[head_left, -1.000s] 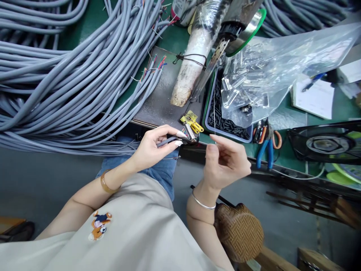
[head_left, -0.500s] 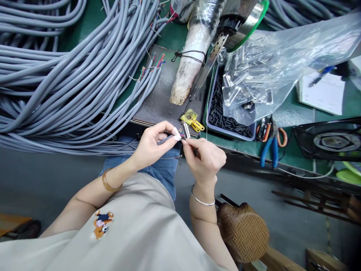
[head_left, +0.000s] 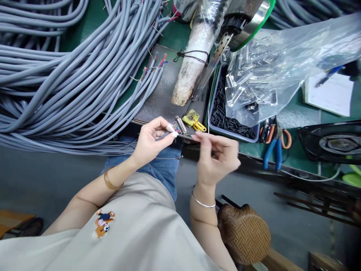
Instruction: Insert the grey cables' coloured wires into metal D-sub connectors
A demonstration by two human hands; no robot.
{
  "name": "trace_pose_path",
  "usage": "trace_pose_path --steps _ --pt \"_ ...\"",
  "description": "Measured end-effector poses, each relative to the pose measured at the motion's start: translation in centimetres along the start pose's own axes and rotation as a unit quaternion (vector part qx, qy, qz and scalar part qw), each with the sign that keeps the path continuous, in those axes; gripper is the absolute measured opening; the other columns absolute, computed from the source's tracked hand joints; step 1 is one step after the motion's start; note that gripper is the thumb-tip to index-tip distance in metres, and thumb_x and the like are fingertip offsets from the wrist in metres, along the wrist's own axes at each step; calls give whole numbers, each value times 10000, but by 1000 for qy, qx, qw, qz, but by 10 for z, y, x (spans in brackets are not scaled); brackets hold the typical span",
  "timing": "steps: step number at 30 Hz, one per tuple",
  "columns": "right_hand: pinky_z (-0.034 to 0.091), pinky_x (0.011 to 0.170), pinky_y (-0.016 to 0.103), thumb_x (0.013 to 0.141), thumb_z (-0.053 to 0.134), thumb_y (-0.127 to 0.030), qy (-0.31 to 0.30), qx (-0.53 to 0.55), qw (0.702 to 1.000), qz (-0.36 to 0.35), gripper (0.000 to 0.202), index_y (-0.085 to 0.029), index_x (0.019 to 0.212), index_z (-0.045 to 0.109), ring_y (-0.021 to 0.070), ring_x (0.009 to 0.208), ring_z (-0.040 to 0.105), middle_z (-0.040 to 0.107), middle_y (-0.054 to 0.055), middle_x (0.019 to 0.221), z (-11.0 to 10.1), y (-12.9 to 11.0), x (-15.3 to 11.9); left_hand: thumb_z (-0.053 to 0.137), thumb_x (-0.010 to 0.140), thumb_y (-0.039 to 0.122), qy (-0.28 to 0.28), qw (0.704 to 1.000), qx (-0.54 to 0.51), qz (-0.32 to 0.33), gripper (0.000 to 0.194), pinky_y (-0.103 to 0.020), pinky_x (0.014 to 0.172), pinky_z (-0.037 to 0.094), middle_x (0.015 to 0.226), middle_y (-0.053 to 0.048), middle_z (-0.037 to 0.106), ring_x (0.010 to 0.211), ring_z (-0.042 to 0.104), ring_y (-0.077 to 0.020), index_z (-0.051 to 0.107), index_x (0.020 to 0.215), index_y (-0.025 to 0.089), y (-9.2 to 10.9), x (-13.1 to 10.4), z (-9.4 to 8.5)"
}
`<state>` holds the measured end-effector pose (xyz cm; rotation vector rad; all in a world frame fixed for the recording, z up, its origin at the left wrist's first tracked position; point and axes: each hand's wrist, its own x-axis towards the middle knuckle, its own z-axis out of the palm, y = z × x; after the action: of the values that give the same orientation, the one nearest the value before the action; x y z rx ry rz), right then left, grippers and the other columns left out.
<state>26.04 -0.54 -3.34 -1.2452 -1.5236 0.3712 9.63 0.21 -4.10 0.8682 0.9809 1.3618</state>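
Thumb and fingertips of my left hand (head_left: 154, 140) pinch the end of a grey cable, where thin coloured wires run to a metal connector (head_left: 181, 125). Light wrappings cover the pinching fingertips. To the right of the connector, my right hand (head_left: 217, 154) is blurred, its thumb and index finger closed together; whatever is between them is too small to name. Just beyond the connector lies a yellow cutter (head_left: 198, 124) on the dark board (head_left: 158, 98). A blue-rimmed tray (head_left: 234, 136) of small black tubes stands beyond my right hand.
Bundled grey cables (head_left: 70, 82) cover the left of the table. A wrapped white tube (head_left: 188, 71) slants over the board. Farther right are a plastic bag of metal parts (head_left: 251, 79), blue-handled pliers (head_left: 272, 150), a notepad (head_left: 328, 92) and a black fan (head_left: 332, 143).
My right hand has moved right, away from the connector and my left fingertips. My left hand has shifted slightly left, and the connector with it.
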Motion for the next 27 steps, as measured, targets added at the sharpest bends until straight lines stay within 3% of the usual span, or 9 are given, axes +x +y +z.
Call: trace_pose_path --steps 2,4,16,27 --pt "657 767 357 956 666 -276 -67 -13 998 -12 57 -228 950 635 207 921 784 783 55 1046 4 5 -3 862 730 364 -1 1000 -8 -4 346 -182 496 407 782 14 655 516 463 -24 579 769 169 -1 3 1" --pt "659 804 372 958 651 -274 -93 -11 995 -21 73 -231 911 617 210 995 770 779 73 1111 9 9 -4 857 732 347 -1 1000 -14 -4 342 -184 505 414 776 15 661 521 470 -28 564 759 173 -2 6 3" --pt "665 846 356 950 642 -223 -81 94 992 20 99 -237 888 567 200 1012 776 779 73 1171 26 9 22 853 717 275 51 999 -13 10 347 -175 402 297 645 68 562 433 379 -11 516 732 191 4 30 12" --pt "673 799 336 919 676 -202 -72 65 995 -15 80 -219 871 614 205 964 786 783 65 1163 27 10 32 828 706 209 58 997 -38 45 286 -130 478 404 652 69 582 479 449 -4 545 718 172 9 37 18"
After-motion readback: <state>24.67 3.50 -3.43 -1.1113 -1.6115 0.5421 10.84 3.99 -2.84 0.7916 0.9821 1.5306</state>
